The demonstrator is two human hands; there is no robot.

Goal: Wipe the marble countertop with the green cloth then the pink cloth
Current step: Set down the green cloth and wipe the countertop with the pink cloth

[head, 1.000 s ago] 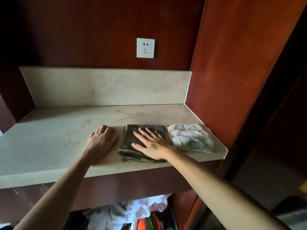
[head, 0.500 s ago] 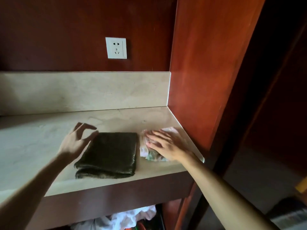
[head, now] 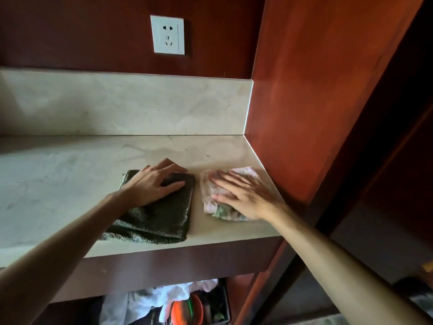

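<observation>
The left hand (head: 154, 184) lies flat and open, fingers spread, on the far half of the folded dark green terry cloth (head: 157, 214), pressing it down rather than gripping it, while the right hand (head: 243, 195) rests the same way — palm down, fingers splayed, nothing clasped — on the crumpled pale pink patterned cloth (head: 212, 202). Both cloths sit near the front edge of the cream veined marble countertop (head: 58, 174), the green one just beside the pink one with a narrow strip of stone between them; the pink cloth lies close to the right-hand corner. To wipe well with the pink cloth, I judge the palm should keep even pressure and sweep in long overlapping passes towards the open left stretch, since the cloth is bunched and could roll under the fingers. The reddish-brown wooden side panel (head: 304, 113) and the marble backsplash (head: 140, 106) box in the corner, so strokes there have little room — and the green cloth itself blocks the path leftward unless it is slid aside. A white wall socket (head: 167, 35) sits above, well clear of the surface.
</observation>
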